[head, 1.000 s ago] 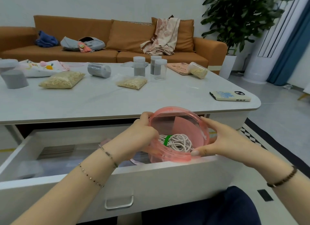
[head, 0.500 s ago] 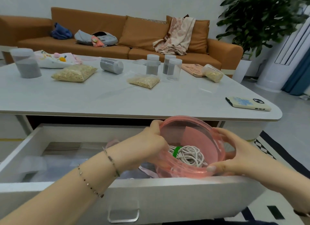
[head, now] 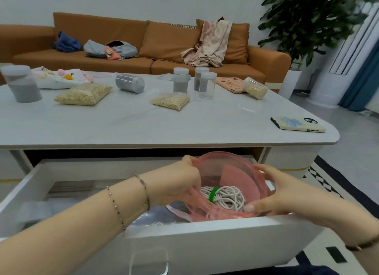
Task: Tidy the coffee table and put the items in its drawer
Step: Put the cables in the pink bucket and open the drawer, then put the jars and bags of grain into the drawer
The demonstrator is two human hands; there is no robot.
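The round translucent pink plastic container (head: 231, 172) sits low in the right end of the open white drawer (head: 205, 233), tilted so that its flat round face looks up toward the camera. Its near lower edge is just behind the drawer's front wall. Inside it lies a coil of white cable (head: 227, 198) bound with a green strap (head: 213, 193).

Both hands grip the container, which lies between them. The left hand (head: 178, 182) is on its left side, fingers curled over the far left rim. The right hand (head: 287, 190) clasps the right side, with the thumb pinching the near lower edge and the fingers wrapped along the right rim.

Above the drawer, the white coffee table (head: 143, 127) carries a phone in a cream case (head: 297, 124) near its right edge. Farther back lie 2 clear bags of pale grain (head: 84, 93), well apart from the hands.
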